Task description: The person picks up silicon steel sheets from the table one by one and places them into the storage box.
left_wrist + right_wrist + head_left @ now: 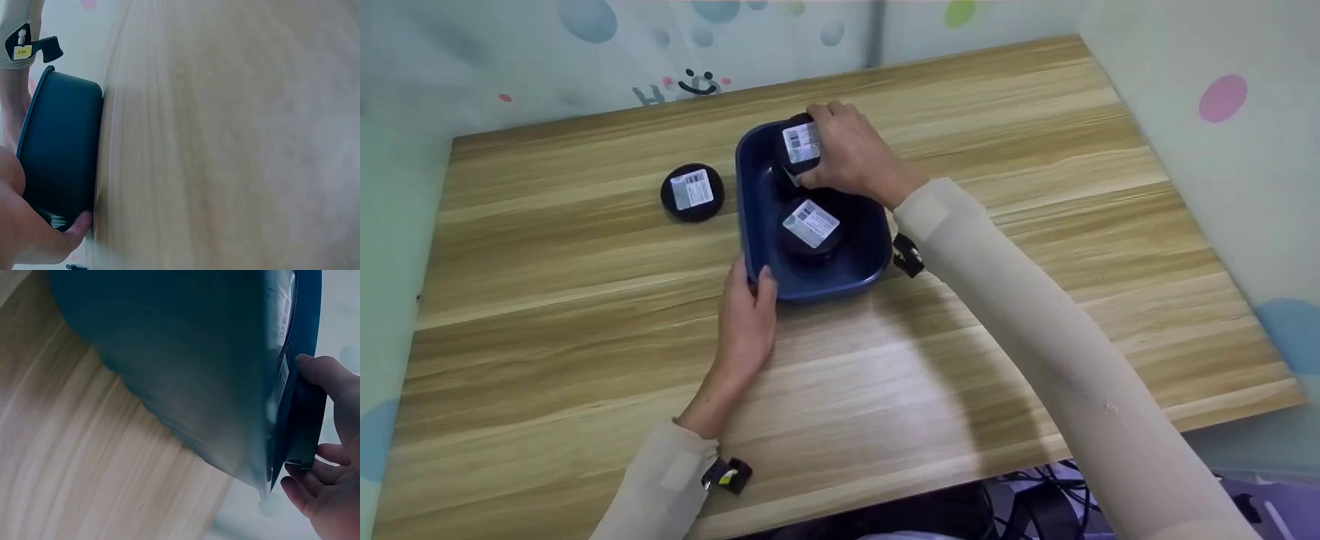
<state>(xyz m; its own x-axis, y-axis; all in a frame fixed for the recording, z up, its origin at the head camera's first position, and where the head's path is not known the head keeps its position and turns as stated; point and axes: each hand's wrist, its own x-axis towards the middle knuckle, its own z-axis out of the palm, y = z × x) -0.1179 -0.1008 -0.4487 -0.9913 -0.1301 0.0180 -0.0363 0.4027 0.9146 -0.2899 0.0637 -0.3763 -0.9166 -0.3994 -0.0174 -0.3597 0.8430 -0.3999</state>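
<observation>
A deep blue rectangular tub [817, 289] stands on the table, and my left hand [746, 322] grips its near left corner. In the left wrist view, the fingers of that hand [34, 225] lie along the tub's outer wall [62, 140]. Over the tub's far end, my right hand [855, 154] holds a round black container [799, 146] with a white barcode label. The right wrist view shows the thumb and fingers of this hand [332, 433] on the container's dark side [306, 419]. Another labelled black container [810, 225] sits inside the tub, and part of a further label shows under the held one.
A similar round black container [692, 193] lies on the wooden table [570, 300] left of the tub. Walls [1207, 172] border the table at the back and sides. Below the front edge are black cables [1057, 487].
</observation>
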